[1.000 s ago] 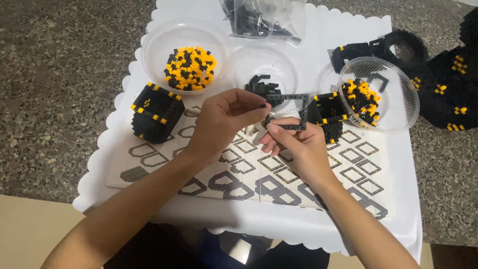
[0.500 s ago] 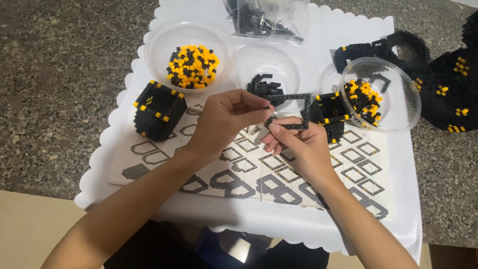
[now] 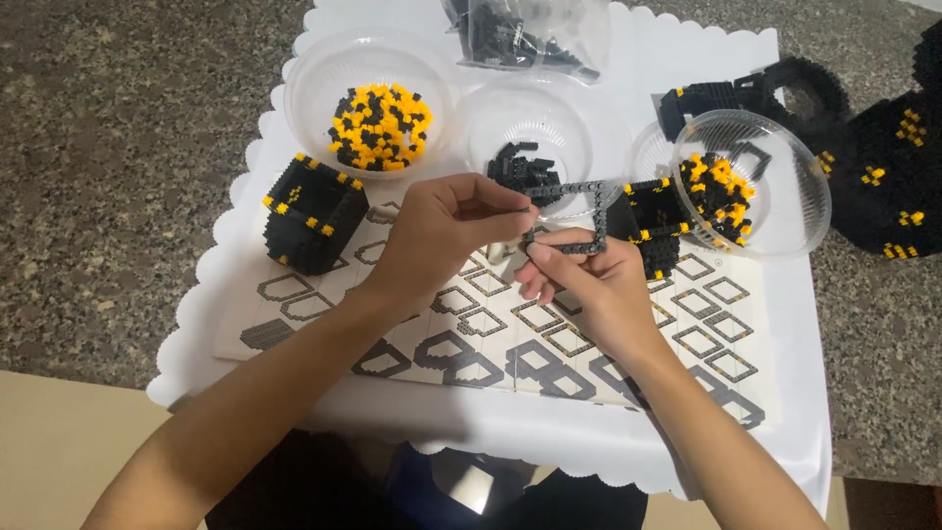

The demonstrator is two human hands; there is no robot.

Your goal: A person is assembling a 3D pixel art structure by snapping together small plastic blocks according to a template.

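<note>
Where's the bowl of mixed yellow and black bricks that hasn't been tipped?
In the head view, the upright bowl of yellow and black bricks sits at the upper left of the white cloth, just behind the black and yellow cube and left of the bowl of black pieces.

You held thin frame point(image 3: 579, 211) of tiny studded black plastic bricks, matt. Bowls: clear glossy plastic, one at upper left point(image 3: 368, 93) with black and yellow bricks, one at right point(image 3: 775, 211) tilted. Bag point(image 3: 530, 34) at top centre was clear shiny film. Instruction sheet point(image 3: 491, 334) looked smooth printed paper. Cloth point(image 3: 687, 69) white, scalloped. Floor point(image 3: 118, 167) rough speckled stone.
</note>
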